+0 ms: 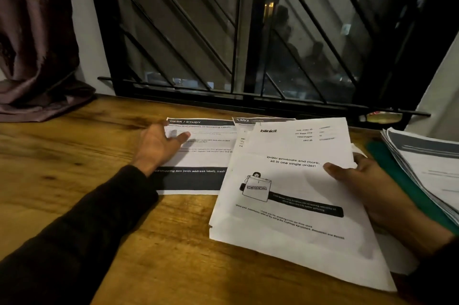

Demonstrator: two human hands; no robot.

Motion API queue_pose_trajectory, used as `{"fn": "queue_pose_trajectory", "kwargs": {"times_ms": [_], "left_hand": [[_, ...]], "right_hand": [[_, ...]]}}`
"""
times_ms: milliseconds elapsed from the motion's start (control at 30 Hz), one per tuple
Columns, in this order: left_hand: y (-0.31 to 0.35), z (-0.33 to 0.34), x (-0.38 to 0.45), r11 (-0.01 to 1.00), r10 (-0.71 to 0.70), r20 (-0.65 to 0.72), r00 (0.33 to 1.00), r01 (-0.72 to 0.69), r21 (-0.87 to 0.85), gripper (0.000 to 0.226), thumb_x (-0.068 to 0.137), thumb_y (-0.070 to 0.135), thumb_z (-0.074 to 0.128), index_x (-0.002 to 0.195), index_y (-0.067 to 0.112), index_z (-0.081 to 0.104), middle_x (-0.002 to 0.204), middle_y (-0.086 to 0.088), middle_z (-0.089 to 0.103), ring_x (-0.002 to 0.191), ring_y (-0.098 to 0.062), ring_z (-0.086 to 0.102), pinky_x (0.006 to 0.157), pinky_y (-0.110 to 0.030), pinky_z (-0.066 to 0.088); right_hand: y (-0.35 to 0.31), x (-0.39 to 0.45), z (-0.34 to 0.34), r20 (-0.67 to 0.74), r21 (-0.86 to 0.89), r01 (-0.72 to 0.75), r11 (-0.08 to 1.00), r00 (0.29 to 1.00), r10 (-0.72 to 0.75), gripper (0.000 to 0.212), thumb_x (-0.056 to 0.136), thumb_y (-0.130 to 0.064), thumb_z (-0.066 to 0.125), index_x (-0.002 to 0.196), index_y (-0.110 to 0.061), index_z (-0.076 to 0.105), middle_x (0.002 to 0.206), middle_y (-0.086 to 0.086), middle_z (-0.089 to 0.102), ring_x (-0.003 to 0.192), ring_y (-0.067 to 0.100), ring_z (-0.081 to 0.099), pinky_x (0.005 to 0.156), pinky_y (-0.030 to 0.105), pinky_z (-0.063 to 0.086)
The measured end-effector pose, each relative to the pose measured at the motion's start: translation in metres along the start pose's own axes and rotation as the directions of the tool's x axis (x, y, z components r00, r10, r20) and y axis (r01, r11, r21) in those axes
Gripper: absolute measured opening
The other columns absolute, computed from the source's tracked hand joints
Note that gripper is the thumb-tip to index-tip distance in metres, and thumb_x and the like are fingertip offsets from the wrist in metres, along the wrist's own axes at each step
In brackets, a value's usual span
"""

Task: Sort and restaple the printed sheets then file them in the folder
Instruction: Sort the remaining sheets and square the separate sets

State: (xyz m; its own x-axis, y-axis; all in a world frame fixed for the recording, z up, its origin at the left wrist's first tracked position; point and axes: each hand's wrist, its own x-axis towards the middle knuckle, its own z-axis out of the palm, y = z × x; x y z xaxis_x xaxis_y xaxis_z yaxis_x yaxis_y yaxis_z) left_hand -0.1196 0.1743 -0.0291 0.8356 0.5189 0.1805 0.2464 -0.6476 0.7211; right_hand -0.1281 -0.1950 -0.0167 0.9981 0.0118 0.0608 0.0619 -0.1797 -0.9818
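My right hand (367, 183) grips the right edge of a white bundle of sheets (293, 188) whose top page reads "blinkit", thumb on top, lifted slightly over the desk. My left hand (159, 143) rests with loose fingers on the left edge of a sheet headed "DESK / STUDY" (201, 155), which lies flat on the wooden desk (74, 155). Another sheet marked "1492" (244, 123) peeks out behind the bundle. At the right, a green folder (397, 180) lies under a stack of printed sheets (427, 163). No stapler is in view.
A barred window (236, 31) runs along the desk's far edge. A dark curtain (32, 44) hangs at the left and pools on the desk corner. A small bottle-like object (382, 117) lies on the sill at the right.
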Motion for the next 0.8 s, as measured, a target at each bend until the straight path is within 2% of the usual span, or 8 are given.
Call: {"fn": "queue_pose_trajectory", "kwargs": {"times_ms": [133, 267, 333, 400, 467, 567, 667, 800], "left_hand": [[-0.003, 0.007, 0.0, 0.987, 0.003, 0.069, 0.998, -0.014, 0.161, 0.082, 0.074, 0.064, 0.073, 0.139, 0.022, 0.045, 0.142, -0.011, 0.054, 0.136, -0.035, 0.042, 0.116, -0.043, 0.025], [-0.006, 0.007, 0.004, 0.999, -0.006, 0.039, 0.999, 0.004, 0.045, 0.083, 0.069, 0.055, 0.083, 0.134, 0.02, 0.046, 0.134, -0.01, 0.059, 0.132, -0.035, 0.045, 0.115, -0.045, 0.028], [-0.011, 0.004, 0.006, 0.996, -0.004, 0.0, 1.0, 0.004, -0.092, 0.085, 0.055, 0.051, 0.089, 0.123, 0.019, 0.05, 0.121, -0.007, 0.065, 0.123, -0.034, 0.053, 0.108, -0.049, 0.038], [-0.012, 0.004, 0.006, 0.971, -0.023, -0.027, 0.999, 0.016, -0.238, 0.073, 0.064, 0.025, 0.091, 0.123, 0.012, 0.05, 0.114, -0.004, 0.064, 0.115, -0.031, 0.058, 0.101, -0.048, 0.046], [-0.01, 0.002, 0.008, 0.917, -0.053, -0.048, 0.997, 0.029, -0.398, 0.055, 0.079, -0.003, 0.078, 0.127, 0.003, 0.051, 0.119, -0.012, 0.065, 0.114, -0.032, 0.061, 0.094, -0.041, 0.051], [-0.014, -0.004, 0.016, 0.825, -0.111, -0.154, 0.982, 0.004, -0.565, 0.032, 0.088, -0.01, 0.064, 0.119, -0.009, 0.058, 0.118, -0.019, 0.065, 0.099, -0.028, 0.063, 0.065, -0.016, 0.052], [-0.022, -0.012, 0.022, 0.802, -0.184, -0.19, 0.964, 0.036, -0.596, 0.024, 0.091, -0.002, 0.064, 0.115, -0.005, 0.065, 0.112, -0.014, 0.067, 0.089, -0.024, 0.062, 0.056, -0.022, 0.047], [-0.024, -0.015, 0.027, 0.793, -0.209, -0.181, 0.961, 0.058, -0.607, 0.025, 0.091, 0.001, 0.066, 0.116, -0.001, 0.066, 0.111, -0.014, 0.067, 0.09, -0.025, 0.063, 0.072, -0.029, 0.049]], "right_hand": [[-0.001, 0.0, 0.001, 0.029, -0.047, -0.005, 0.999, 1.0, 0.006, 0.049, 0.087, -0.025, 0.068, 0.132, -0.014, 0.05, 0.125, 0.011, 0.063, 0.101, 0.038, 0.064, 0.09, 0.055, 0.052], [-0.002, -0.003, 0.002, 0.021, -0.072, -0.012, 0.997, 1.0, 0.014, 0.061, 0.079, -0.037, 0.074, 0.132, -0.017, 0.052, 0.124, 0.009, 0.063, 0.099, 0.036, 0.065, 0.087, 0.054, 0.054], [-0.001, 0.0, 0.001, 0.031, -0.084, -0.017, 0.996, 0.999, 0.019, 0.046, 0.09, -0.022, 0.064, 0.133, -0.015, 0.051, 0.126, 0.01, 0.062, 0.1, 0.037, 0.064, 0.088, 0.054, 0.053], [0.0, 0.001, 0.0, 0.031, -0.095, -0.02, 0.995, 0.999, 0.023, 0.044, 0.092, -0.02, 0.062, 0.134, -0.015, 0.05, 0.127, 0.01, 0.062, 0.1, 0.036, 0.065, 0.088, 0.054, 0.054], [-0.005, -0.006, 0.003, 0.047, -0.092, -0.008, 0.996, 0.999, 0.013, 0.054, 0.085, -0.032, 0.07, 0.133, -0.016, 0.052, 0.125, 0.01, 0.063, 0.099, 0.036, 0.065, 0.087, 0.054, 0.054], [-0.005, -0.007, 0.003, 0.035, -0.08, -0.014, 0.997, 0.999, 0.016, 0.085, 0.06, -0.058, 0.081, 0.13, -0.018, 0.055, 0.121, 0.007, 0.066, 0.097, 0.034, 0.066, 0.085, 0.052, 0.055], [-0.004, -0.004, 0.001, 0.042, -0.112, -0.016, 0.994, 0.999, 0.021, 0.044, 0.092, -0.025, 0.062, 0.134, -0.017, 0.052, 0.126, 0.009, 0.062, 0.099, 0.035, 0.064, 0.087, 0.054, 0.054], [-0.003, -0.003, 0.0, 0.044, -0.136, -0.02, 0.99, 0.999, 0.026, 0.038, 0.095, -0.019, 0.057, 0.133, -0.014, 0.053, 0.124, 0.011, 0.063, 0.096, 0.032, 0.064, 0.08, 0.043, 0.056]]}}
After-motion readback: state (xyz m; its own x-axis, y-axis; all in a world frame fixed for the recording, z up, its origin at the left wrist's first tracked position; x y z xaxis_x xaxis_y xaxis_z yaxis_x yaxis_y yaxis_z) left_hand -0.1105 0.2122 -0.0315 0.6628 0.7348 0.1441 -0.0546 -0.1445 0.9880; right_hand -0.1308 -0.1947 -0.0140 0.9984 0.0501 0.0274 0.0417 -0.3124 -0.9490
